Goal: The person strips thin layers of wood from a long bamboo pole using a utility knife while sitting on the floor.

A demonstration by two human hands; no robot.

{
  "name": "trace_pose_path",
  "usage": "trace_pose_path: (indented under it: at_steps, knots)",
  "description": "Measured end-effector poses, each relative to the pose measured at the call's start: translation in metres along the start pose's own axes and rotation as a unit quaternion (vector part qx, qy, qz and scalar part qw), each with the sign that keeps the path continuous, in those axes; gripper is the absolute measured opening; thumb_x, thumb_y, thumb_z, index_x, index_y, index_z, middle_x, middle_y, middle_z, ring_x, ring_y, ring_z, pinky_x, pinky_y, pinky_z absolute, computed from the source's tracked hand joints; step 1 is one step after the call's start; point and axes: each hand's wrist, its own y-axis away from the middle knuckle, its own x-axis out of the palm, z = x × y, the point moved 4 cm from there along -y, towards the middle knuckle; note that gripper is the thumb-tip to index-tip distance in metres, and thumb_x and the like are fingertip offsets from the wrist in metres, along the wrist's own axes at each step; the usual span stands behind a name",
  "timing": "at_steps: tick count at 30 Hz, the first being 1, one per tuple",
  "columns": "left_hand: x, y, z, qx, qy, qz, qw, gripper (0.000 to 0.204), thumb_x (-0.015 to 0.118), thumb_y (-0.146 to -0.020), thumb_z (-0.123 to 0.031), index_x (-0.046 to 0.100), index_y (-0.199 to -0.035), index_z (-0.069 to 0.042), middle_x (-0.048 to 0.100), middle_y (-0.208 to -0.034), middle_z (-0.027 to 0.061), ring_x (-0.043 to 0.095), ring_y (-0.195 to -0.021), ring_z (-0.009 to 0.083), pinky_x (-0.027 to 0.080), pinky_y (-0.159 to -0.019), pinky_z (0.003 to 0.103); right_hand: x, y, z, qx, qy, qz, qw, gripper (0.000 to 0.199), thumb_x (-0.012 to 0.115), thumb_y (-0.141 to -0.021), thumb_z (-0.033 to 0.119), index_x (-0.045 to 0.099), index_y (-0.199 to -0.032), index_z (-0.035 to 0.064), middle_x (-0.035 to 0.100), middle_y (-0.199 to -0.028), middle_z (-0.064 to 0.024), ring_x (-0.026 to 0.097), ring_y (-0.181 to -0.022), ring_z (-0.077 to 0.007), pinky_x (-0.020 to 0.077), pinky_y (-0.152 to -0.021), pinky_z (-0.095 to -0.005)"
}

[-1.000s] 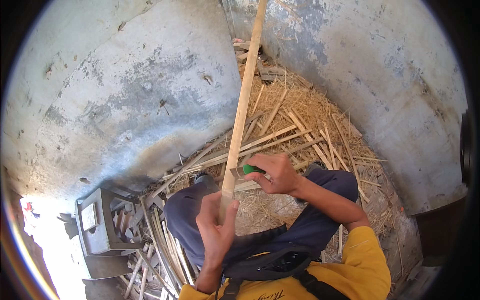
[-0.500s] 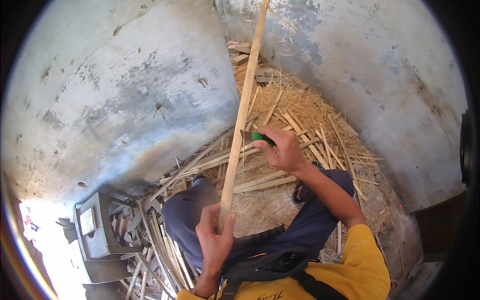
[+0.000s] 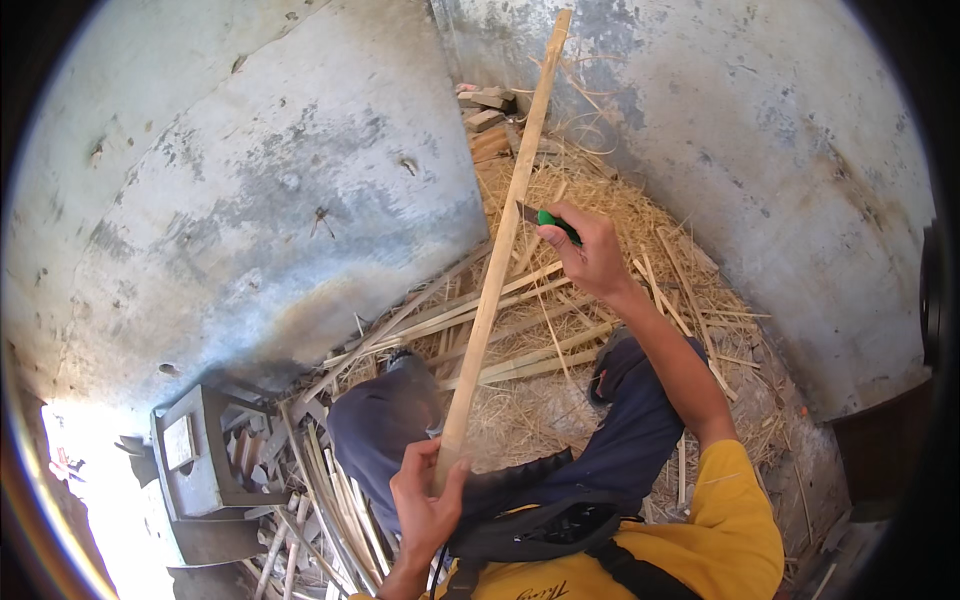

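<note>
A long, flat pale strip of wood, bamboo-like (image 3: pixel 497 270), slants up from my lap toward the far corner. Its near end is gripped by my left hand (image 3: pixel 427 500), thumb on one side and fingers on the other. My right hand (image 3: pixel 592 250) is closed round the green handle of a knife (image 3: pixel 560 226). The knife's short dark blade touches the strip's right edge, above the middle of its length. Thin curled shavings (image 3: pixel 590 95) hang near the far end of the strip.
Loose strips (image 3: pixel 530 368) and straw-like shavings (image 3: pixel 600 180) cover the floor ahead of my bent legs. Worn walls (image 3: pixel 280 180) close in on left and right. A grey box-like frame (image 3: pixel 200 460) stands at left beside a bundle of strips (image 3: pixel 340 500). Bricks (image 3: pixel 487 105) lie in the far corner.
My right hand and the knife have moved farther up along the strip. The strip's far end has swung rightward and now shows fully. My left hand keeps its hold, nearly in place.
</note>
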Motion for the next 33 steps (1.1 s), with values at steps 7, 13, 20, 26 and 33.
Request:
trace_pose_path:
  at_steps: [7, 13, 20, 26, 33]
  knots:
    - [-0.01, 0.008, 0.01, 0.009, -0.026, 0.001, 1.0, 0.028, 0.079, -0.097, -0.003, 0.064, -0.119, 0.003, 0.073, -0.096, 0.0069, 0.067, -0.084, 0.0072, 0.052, -0.066, 0.023, 0.004, -0.008, -0.021, 0.046, 0.017, 0.015, 0.999, 0.04, 0.066, -0.109, 0.04, 0.074, -0.109, 0.0014, 0.067, -0.071, -0.0105, 0.063, -0.059, -0.0215, 0.0468, -0.055, -0.035]
    - [-0.016, 0.02, 0.021, -0.035, -0.023, 0.015, 0.999, 0.029, 0.08, -0.096, -0.005, 0.064, -0.118, 0.004, 0.078, -0.095, 0.0118, 0.071, -0.087, 0.0114, 0.055, -0.074, 0.027, 0.0, -0.026, -0.059, 0.013, 0.066, -0.044, 0.997, 0.04, 0.064, -0.11, 0.041, 0.075, -0.112, 0.0021, 0.061, -0.065, -0.0082, 0.054, -0.055, -0.0209, 0.0416, -0.054, -0.0339]
    - [-0.025, 0.044, 0.022, -0.074, -0.033, 0.061, 0.995, 0.031, 0.082, -0.096, -0.007, 0.064, -0.118, 0.005, 0.08, -0.097, 0.0155, 0.074, -0.088, 0.0126, 0.057, -0.075, 0.027, -0.033, -0.043, -0.13, 0.156, 0.128, -0.073, 0.977, 0.051, 0.059, -0.111, 0.047, 0.076, -0.118, -0.0007, 0.063, -0.069, -0.0063, 0.05, -0.058, -0.0175, 0.0388, -0.056, -0.0373]
    - [-0.03, 0.041, 0.02, -0.076, -0.032, 0.072, 0.994, 0.031, 0.081, -0.097, -0.006, 0.064, -0.119, 0.005, 0.081, -0.1, 0.0154, 0.074, -0.091, 0.0126, 0.057, -0.075, 0.027, -0.03, -0.046, -0.137, 0.102, 0.1, -0.118, 0.983, 0.052, 0.053, -0.114, 0.046, 0.076, -0.113, -0.0006, 0.055, -0.065, -0.0007, 0.043, -0.058, -0.0107, 0.0342, -0.055, -0.0328]
    - [-0.029, 0.034, 0.037, -0.094, -0.012, 0.068, 0.993, 0.03, 0.082, -0.096, -0.007, 0.065, -0.12, 0.003, 0.078, -0.096, 0.01, 0.069, -0.085, 0.0081, 0.053, -0.07, 0.024, -0.025, -0.034, -0.149, 0.316, -0.233, -0.006, 0.92, 0.045, 0.052, -0.115, 0.046, 0.067, -0.117, 0.0034, 0.041, -0.068, 0.0059, 0.035, -0.056, -0.0052, 0.0316, -0.051, -0.0231]
